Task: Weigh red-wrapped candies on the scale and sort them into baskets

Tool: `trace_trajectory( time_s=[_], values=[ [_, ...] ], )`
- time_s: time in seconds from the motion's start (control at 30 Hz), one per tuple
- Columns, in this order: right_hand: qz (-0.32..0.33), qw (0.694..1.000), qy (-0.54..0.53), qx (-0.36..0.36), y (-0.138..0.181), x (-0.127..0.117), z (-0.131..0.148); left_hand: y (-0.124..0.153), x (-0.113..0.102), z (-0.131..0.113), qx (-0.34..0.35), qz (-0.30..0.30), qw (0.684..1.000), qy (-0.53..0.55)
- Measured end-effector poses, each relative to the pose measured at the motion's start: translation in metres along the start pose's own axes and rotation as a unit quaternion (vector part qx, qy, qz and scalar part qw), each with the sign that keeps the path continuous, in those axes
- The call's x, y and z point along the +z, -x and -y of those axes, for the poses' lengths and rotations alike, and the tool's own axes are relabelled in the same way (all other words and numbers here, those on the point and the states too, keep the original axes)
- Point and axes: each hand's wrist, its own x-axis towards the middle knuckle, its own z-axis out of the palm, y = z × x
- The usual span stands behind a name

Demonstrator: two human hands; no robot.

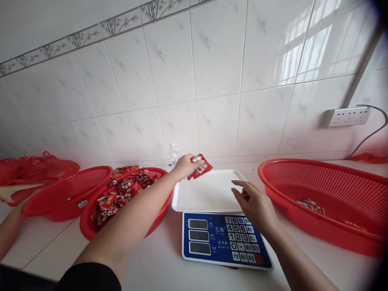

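Note:
My left hand (186, 165) pinches a small red foil snack packet (200, 167) above the back left of the white tray (206, 192) on a digital scale (224, 240). At the tray's right edge hovers my right hand (256, 204), thumb and forefinger apart. A bit of a red packet (245, 194) shows in its palm, under the curled fingers; most of it is hidden. Under my left forearm, a red basket (86, 224) holds a heap of similar packets (121, 192). To the right, a larger red basket (321, 169) has a few packets (311, 205) at its bottom.
Further left stands another red basket (48, 208), with another person's hand and forearm (13, 218) beside it. Red plastic bags (36, 167) lie behind. A tiled wall (218, 121) closes off the back, and a power strip (347, 117) with a cable hangs on it.

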Motion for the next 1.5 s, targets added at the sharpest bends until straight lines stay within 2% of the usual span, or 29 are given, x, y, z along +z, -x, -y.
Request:
trace_trajectory(
  time_s=[0.2,0.23,0.27,0.33,0.4,0.43,0.53,0.63,0.73,0.8,0.9,0.97,1.0,1.1,1.17,1.23,1.33,1.4,1.5],
  values=[
    [-0.013,1.000,-0.011,-0.024,0.001,0.001,0.003,0.017,-0.123,0.080,-0.104,-0.154,0.980,-0.075],
    [-0.015,0.999,-0.012,-0.027,0.002,0.002,0.004,0.022,-0.145,0.096,-0.126,-0.187,0.968,-0.107],
    [-0.018,0.999,-0.014,-0.031,0.002,0.002,0.004,0.028,-0.165,0.113,-0.152,-0.224,0.944,-0.189],
    [-0.024,0.999,-0.014,-0.041,0.003,0.003,0.004,0.042,-0.201,0.147,-0.185,-0.252,0.899,-0.308],
    [-0.028,0.999,-0.009,-0.045,0.004,0.006,0.002,0.057,-0.227,0.180,-0.218,-0.263,0.869,-0.359],
    [-0.029,0.999,-0.004,-0.045,0.005,0.008,0.000,0.065,-0.237,0.195,-0.231,-0.253,0.864,-0.370],
    [-0.027,0.999,0.007,-0.042,0.006,0.015,-0.005,0.085,-0.248,0.232,-0.281,-0.208,0.859,-0.373],
    [-0.023,0.999,0.003,-0.047,0.007,0.020,-0.006,0.090,-0.238,0.250,-0.297,-0.185,0.859,-0.373],
    [-0.006,0.999,-0.012,-0.042,0.005,0.020,0.001,0.074,-0.214,0.242,-0.223,-0.166,0.890,-0.362],
    [0.027,0.999,-0.030,-0.027,0.003,0.020,0.011,0.058,-0.190,0.220,-0.156,-0.142,0.917,-0.340],
    [0.115,0.988,-0.097,0.020,-0.005,0.020,0.027,0.041,-0.143,0.168,-0.055,-0.086,0.954,-0.281],
    [0.169,0.969,-0.172,0.055,-0.012,0.022,0.034,0.039,-0.108,0.127,0.013,-0.023,0.987,-0.156],
    [0.186,0.955,-0.219,0.077,-0.015,0.024,0.037,0.041,-0.091,0.107,0.026,0.016,0.995,-0.091],
    [0.222,0.903,-0.341,0.136,-0.024,0.029,0.041,0.050,-0.041,0.056,0.055,0.124,0.989,0.055],
    [0.235,0.884,-0.376,0.148,-0.027,0.030,0.042,0.054,-0.014,0.033,0.032,0.174,0.979,0.103],
    [0.240,0.874,-0.396,0.149,-0.026,0.029,0.043,0.055,0.006,0.018,-0.002,0.214,0.963,0.165],
    [0.244,0.861,-0.423,0.142,-0.021,0.027,0.042,0.055,0.023,0.007,-0.039,0.242,0.935,0.257],
    [0.244,0.879,-0.395,0.111,-0.018,0.025,0.040,0.056,0.029,0.005,-0.052,0.244,0.928,0.276],
    [0.235,0.924,-0.297,0.055,-0.015,0.027,0.036,0.059,0.033,0.005,-0.047,0.239,0.929,0.277]
  ],
)
